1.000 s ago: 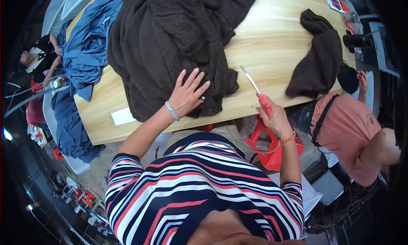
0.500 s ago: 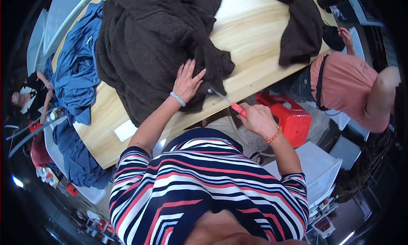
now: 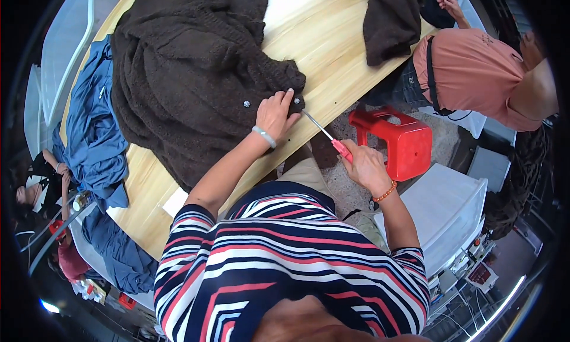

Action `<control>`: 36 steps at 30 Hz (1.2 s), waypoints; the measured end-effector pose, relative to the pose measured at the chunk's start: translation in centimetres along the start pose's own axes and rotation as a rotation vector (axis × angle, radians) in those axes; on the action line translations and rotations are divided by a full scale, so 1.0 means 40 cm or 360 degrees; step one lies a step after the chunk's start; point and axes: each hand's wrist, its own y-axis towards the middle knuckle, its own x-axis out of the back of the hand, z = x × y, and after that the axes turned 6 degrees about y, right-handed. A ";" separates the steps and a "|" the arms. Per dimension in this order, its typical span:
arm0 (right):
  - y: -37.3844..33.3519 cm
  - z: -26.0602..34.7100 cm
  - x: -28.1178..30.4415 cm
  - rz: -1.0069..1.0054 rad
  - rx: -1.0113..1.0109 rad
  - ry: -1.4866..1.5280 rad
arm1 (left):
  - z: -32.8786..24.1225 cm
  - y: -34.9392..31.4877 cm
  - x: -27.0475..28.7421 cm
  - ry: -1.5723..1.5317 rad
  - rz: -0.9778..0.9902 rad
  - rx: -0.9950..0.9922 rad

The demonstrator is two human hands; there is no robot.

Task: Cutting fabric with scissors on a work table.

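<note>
A dark brown knitted garment [image 3: 178,75] lies heaped over the left part of the table. My left hand [image 3: 275,115] rests on its near right edge, fingers stretched over the cloth and thumb apart. Two small pale, round buttons show on the knit: one button [image 3: 247,104] left of the hand, another button [image 3: 296,100] by the fingertips. My right hand [image 3: 367,170] is closed round the pink-red handle of a tool with a thin metal shaft [image 3: 319,126]. The shaft's tip reaches the garment's edge just right of my left thumb; its exact shape is too small to tell.
Blue cloth [image 3: 95,122] hangs over the table's left edge. Another brown knit piece [image 3: 392,21] lies far right, near a person in a salmon shirt [image 3: 469,75]. A red stool [image 3: 409,146] and a pale plastic bin [image 3: 442,217] stand right of me. Another person sits far left.
The view has shifted, so table and garment sit further left and up. The two buttons now show beside my left hand. The tool's tip has come close to my left thumb.
</note>
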 end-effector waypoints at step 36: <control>0.185 0.037 0.067 0.0052 0.0347 0.0173 | 0.137 -0.150 0.223 -0.0626 0.0796 0.0016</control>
